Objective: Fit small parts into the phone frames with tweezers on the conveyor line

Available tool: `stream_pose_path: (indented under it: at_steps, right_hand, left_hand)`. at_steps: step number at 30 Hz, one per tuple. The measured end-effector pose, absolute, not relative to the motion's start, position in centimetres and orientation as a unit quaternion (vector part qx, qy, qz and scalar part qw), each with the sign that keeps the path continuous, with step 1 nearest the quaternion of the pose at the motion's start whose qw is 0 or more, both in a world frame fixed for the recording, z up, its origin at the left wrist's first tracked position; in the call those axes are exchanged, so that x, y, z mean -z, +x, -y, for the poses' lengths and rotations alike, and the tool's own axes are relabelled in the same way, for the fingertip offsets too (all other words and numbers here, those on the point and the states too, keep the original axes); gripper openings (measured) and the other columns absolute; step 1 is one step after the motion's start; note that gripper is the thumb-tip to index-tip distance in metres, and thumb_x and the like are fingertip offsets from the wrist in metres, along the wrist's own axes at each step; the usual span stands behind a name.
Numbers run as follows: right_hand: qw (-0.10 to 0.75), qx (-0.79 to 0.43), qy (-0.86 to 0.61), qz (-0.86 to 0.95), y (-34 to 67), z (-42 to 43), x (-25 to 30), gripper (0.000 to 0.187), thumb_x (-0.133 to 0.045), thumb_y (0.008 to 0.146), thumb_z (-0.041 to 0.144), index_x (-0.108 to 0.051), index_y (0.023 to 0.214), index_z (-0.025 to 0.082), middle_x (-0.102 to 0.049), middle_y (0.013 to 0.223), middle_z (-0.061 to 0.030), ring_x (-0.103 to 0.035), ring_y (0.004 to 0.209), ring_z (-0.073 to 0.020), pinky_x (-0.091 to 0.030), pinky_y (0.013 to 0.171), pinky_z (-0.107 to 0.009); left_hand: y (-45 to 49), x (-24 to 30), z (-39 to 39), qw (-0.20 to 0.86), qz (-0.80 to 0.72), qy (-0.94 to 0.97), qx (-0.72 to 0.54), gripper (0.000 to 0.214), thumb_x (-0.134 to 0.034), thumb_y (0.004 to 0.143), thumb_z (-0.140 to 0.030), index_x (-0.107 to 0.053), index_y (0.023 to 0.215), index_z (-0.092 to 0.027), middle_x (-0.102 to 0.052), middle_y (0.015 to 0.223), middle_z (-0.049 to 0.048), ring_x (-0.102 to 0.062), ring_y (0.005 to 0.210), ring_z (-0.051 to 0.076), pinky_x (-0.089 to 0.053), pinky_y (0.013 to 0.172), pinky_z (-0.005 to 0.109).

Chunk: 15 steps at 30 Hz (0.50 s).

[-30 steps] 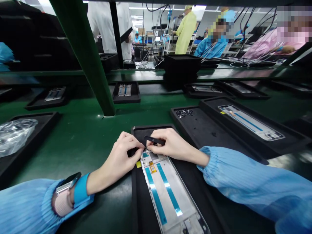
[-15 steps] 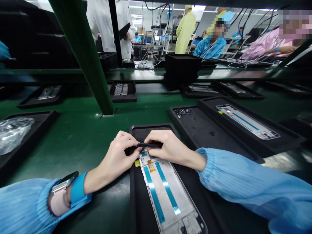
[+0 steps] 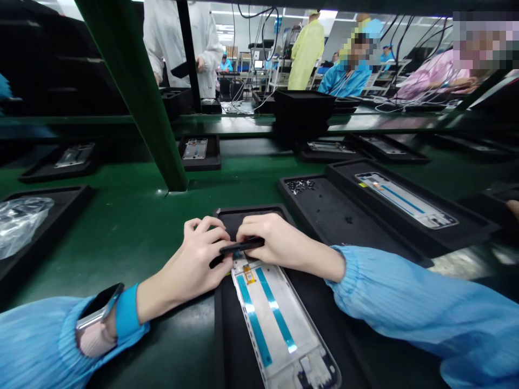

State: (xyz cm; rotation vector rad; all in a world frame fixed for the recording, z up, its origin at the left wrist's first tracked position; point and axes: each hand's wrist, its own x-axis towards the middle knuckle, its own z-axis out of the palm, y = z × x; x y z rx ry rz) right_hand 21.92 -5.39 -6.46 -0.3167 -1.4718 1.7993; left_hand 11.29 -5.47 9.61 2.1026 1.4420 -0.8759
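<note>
Head view of close handwork at a green worktop point(image 3: 138, 224). At lower centre of the frame, a silver phone chassis point(image 3: 263, 319) lay aslant in a black tray point(image 3: 231, 340), with two blue strips point(image 3: 278, 310) and an orange flex piece point(image 3: 248, 274) exposed. The right hand point(image 3: 270, 237) pinched a slim black tool point(image 3: 240, 247), whose free end overlapped the fingers of the left hand point(image 3: 203, 256) in view. Left thumb and forefinger were curled toward each other by the chassis's far left corner; whether they gripped a part could not be told. Right of centre, a side tray point(image 3: 332, 216) carried small dark pieces point(image 3: 300, 186). Step in hand, as judged: fine tool work at the far end, the contact hidden. Next move, as judged: it called for steady left fingers and a lightly guided tool, clear of the flex piece
</note>
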Motion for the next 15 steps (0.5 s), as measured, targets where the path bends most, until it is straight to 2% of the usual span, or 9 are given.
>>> stream_pose_path:
  at_steps: [7, 11, 15]
  right_hand:
    - [0.297, -0.825, -0.122, 0.465, 21.65, 4.34, 7.45, 0.010, -0.058, 0.069, 0.011, -0.067, 0.068, 0.013, -0.062, 0.065, 0.0011, -0.050, 0.055, -0.0074, -0.036, 0.053, -0.018]
    - [0.263, -0.854, -0.129, 0.430, 21.43, 4.38, 7.39, 0.011, -0.057, 0.066, 0.011, -0.068, 0.067, 0.012, -0.058, 0.056, 0.0030, -0.045, 0.050, -0.0061, -0.033, 0.049, -0.017]
    - [0.223, -0.875, -0.138, 0.406, 21.26, 4.18, 6.88, 0.010, -0.058, 0.062, 0.010, -0.067, 0.065, 0.012, -0.057, 0.055, 0.0030, -0.047, 0.051, -0.0065, -0.033, 0.047, -0.016]
  left_hand:
    - [11.90, -9.50, 5.04, 0.232, -0.497, 0.758, 0.354, 0.020, -0.045, 0.082, -0.013, -0.064, 0.077, -0.017, -0.064, 0.077, 0.0052, -0.050, 0.096, 0.023, -0.029, 0.082, 0.042]
    - [11.93, -9.49, 4.90, 0.238, -0.483, 0.760, 0.364, 0.020, -0.044, 0.084, -0.013, -0.063, 0.078, -0.016, -0.063, 0.079, 0.0050, -0.050, 0.095, 0.022, -0.028, 0.081, 0.042]
    - [12.20, -9.48, 4.64, 0.237, -0.459, 0.768, 0.379, 0.019, -0.045, 0.083, -0.012, -0.061, 0.076, -0.015, -0.062, 0.078, 0.0052, -0.050, 0.094, 0.023, -0.027, 0.082, 0.042]
